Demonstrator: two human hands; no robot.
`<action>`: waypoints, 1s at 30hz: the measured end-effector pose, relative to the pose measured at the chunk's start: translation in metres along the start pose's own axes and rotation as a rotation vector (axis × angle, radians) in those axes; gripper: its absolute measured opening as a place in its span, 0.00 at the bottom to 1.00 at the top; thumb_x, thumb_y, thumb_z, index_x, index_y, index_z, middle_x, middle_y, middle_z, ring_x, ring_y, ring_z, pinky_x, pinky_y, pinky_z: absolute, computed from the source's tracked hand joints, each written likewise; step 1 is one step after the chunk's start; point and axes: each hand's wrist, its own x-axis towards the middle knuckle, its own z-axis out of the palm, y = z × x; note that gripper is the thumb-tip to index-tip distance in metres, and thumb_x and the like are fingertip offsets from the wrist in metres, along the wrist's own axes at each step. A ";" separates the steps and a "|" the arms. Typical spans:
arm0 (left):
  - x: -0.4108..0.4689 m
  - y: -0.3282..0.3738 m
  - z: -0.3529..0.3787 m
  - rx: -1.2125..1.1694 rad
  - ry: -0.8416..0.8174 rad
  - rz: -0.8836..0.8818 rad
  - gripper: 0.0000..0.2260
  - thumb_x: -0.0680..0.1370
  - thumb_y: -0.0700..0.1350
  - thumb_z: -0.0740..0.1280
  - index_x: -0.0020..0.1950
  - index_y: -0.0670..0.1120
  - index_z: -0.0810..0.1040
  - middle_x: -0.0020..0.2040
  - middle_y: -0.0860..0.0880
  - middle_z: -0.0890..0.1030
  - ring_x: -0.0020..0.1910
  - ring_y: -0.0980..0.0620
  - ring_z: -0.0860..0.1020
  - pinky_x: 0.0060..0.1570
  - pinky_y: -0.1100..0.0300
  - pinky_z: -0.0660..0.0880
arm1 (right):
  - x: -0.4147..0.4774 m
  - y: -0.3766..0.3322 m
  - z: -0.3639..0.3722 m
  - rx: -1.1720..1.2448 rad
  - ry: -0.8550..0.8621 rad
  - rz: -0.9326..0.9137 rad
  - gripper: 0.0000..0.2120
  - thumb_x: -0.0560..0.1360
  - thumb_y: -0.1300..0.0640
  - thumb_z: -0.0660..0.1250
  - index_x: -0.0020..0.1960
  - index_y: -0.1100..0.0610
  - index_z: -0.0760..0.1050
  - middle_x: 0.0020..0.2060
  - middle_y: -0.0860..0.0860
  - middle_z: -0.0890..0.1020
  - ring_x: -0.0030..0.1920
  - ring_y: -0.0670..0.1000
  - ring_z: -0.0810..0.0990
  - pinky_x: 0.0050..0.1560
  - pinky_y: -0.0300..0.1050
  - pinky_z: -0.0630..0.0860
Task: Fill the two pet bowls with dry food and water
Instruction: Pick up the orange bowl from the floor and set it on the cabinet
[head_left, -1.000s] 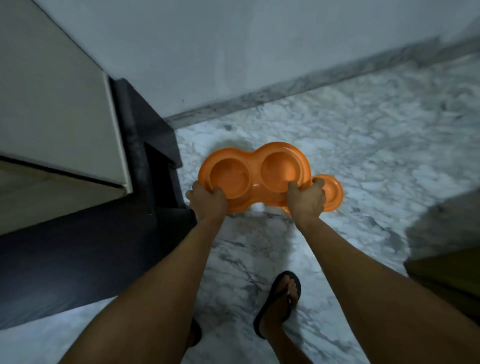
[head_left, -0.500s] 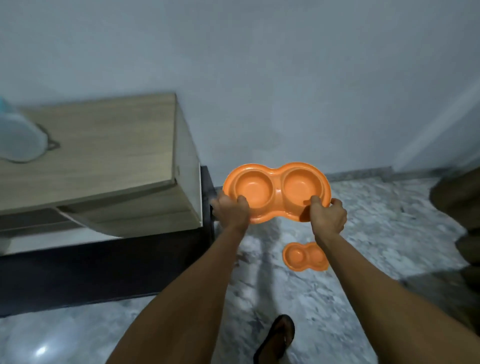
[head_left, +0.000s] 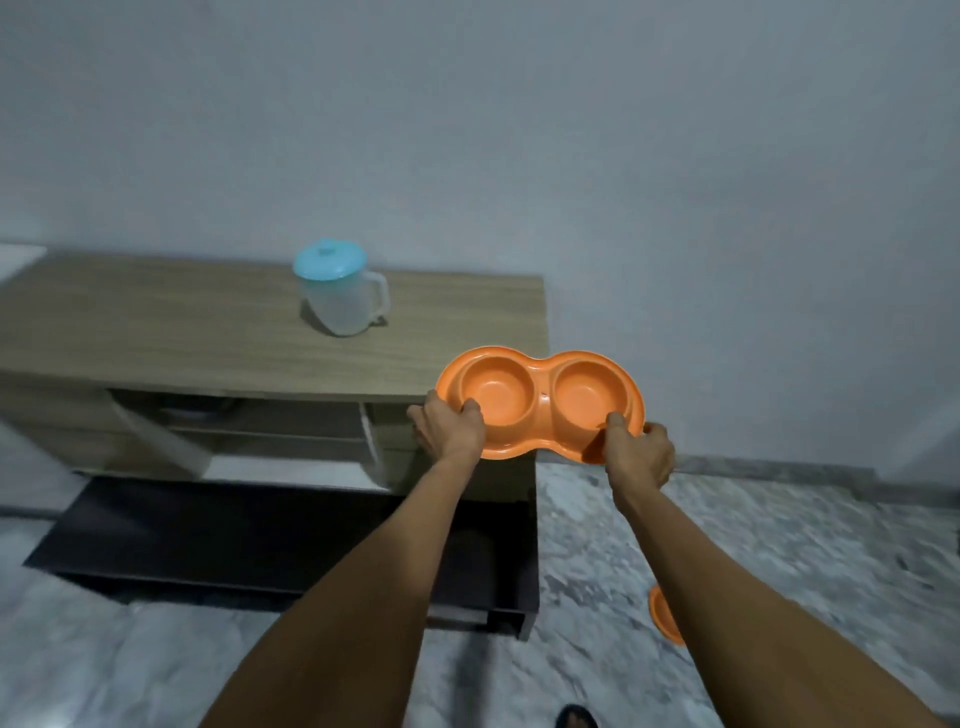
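**Orange double pet bowl held in the air beside a wooden cabinet**

At chest height in front of the person, both bare hands grip an orange plastic double pet bowl (head_left: 540, 402), two round wells joined in one moulded piece. The left hand (head_left: 451, 428) closes on the near rim of the left well, thumb hooked over the edge. The right hand (head_left: 640, 452) closes on the near rim of the right well in the same way. Both wells look empty and dry, and the bowl sits roughly level, clear of any surface.

Just beyond the bowl's left end is the light wooden tabletop (head_left: 208, 322) of a low cabinet. On it, well apart from the bowl, stands a translucent plastic jug with a pale blue lid (head_left: 340, 293). Below, on the grey marble floor (head_left: 779, 545), part of a second orange dish (head_left: 665, 616) shows beside the right forearm.

Nothing is filled yet. The likely risks: the bowl's left end could knock the tabletop corner if it is set down carelessly, and a step to the right could land on the dish underfoot.
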 end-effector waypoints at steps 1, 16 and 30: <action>0.009 -0.003 -0.020 0.003 0.020 -0.009 0.17 0.77 0.44 0.68 0.64 0.39 0.74 0.65 0.41 0.68 0.64 0.40 0.72 0.63 0.48 0.70 | -0.014 -0.006 0.015 -0.006 -0.024 -0.017 0.27 0.73 0.45 0.66 0.66 0.61 0.71 0.61 0.60 0.76 0.59 0.62 0.76 0.58 0.56 0.73; 0.214 -0.068 -0.239 0.025 0.315 -0.114 0.18 0.76 0.46 0.69 0.64 0.39 0.74 0.65 0.40 0.72 0.60 0.39 0.75 0.61 0.45 0.73 | -0.158 -0.070 0.289 -0.021 -0.369 -0.096 0.24 0.73 0.47 0.69 0.61 0.63 0.74 0.59 0.61 0.78 0.57 0.63 0.77 0.56 0.53 0.74; 0.391 -0.084 -0.299 0.173 0.292 -0.117 0.17 0.76 0.50 0.67 0.57 0.38 0.76 0.57 0.38 0.76 0.53 0.38 0.77 0.52 0.47 0.75 | -0.185 -0.119 0.457 -0.152 -0.410 -0.061 0.26 0.73 0.45 0.68 0.63 0.61 0.71 0.60 0.59 0.76 0.59 0.62 0.76 0.60 0.59 0.74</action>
